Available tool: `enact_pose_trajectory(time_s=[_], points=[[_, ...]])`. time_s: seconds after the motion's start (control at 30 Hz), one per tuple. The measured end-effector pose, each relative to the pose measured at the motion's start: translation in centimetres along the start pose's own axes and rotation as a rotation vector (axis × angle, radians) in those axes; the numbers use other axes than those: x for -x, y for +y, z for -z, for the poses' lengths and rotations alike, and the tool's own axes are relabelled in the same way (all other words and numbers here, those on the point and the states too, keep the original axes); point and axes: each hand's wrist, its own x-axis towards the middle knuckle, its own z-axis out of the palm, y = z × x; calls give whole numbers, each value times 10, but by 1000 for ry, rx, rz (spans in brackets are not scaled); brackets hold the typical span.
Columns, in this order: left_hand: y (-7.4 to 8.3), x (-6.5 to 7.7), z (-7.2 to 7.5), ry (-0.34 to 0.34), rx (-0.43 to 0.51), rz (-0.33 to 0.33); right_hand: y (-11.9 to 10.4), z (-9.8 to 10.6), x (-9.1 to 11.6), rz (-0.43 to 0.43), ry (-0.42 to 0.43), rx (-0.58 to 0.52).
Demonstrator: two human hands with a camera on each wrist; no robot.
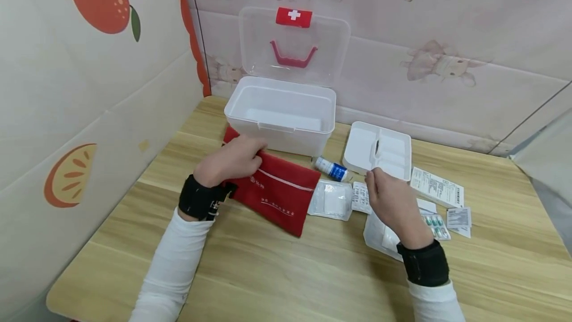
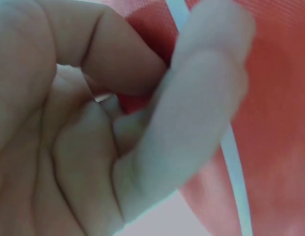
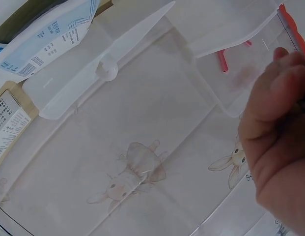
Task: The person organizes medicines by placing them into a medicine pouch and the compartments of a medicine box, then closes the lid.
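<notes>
My left hand [image 1: 234, 160] pinches the upper edge of a red fabric pouch [image 1: 283, 190] with a pale stripe and white print. In the left wrist view, thumb and fingers meet at the red fabric beside the stripe. My right hand [image 1: 393, 205] is above the small items on the right, its fingers curled; the right wrist view shows nothing held in it. Beneath that hand is a translucent tray [image 1: 375, 235], partly hidden by it. Behind the pouch stands a white first-aid box [image 1: 279, 135], its lid [image 1: 256, 43] raised.
Near the pouch lie a blue-and-white bottle [image 1: 331, 169] and a gauze packet [image 1: 331, 200]. A white divided tray [image 1: 399, 148] sits behind my right hand. Farther right are a white box [image 1: 437, 186], a blister pack of green capsules [image 1: 435, 225] and sachets [image 1: 459, 218]. Patterned cloth walls border the table.
</notes>
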Motion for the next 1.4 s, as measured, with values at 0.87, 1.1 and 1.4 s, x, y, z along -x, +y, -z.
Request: enact_pose_trajectory(time_s=[0.87, 1.1, 1.4], points=[[26, 1, -11, 61, 29, -513, -107, -15, 35, 562, -151, -165], [38, 10, -13, -20, -38, -466, -105, -24, 32, 557, -57, -154], [67, 40, -10, -176, -86, -459, -101, -29, 31, 546, -94, -204]])
